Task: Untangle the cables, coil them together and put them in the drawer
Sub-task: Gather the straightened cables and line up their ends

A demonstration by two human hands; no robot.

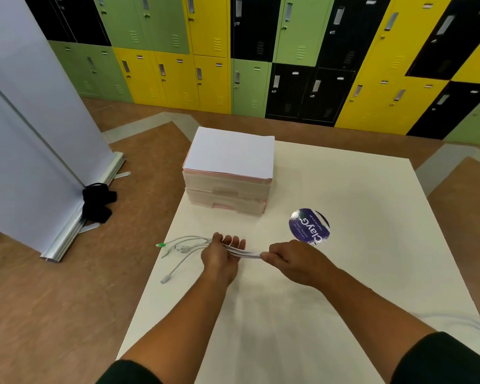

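White cables [189,246] bunched straight, plug ends fanned left; left hand [219,257], right hand [291,261] both gripping bundle

White cables [189,243], cream table [344,273], green, yellow, black lockers [211,51].

I hold the white cables [248,254] as one straight bundle between my left hand [221,254] and right hand [291,261], plug ends fanning loose toward nine o'clock, the pale two-tier drawer unit [227,191] shut at twelve o'clock.

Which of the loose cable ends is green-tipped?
The leftmost white cable end, by the cream table's left edge; the other ends are plain white.
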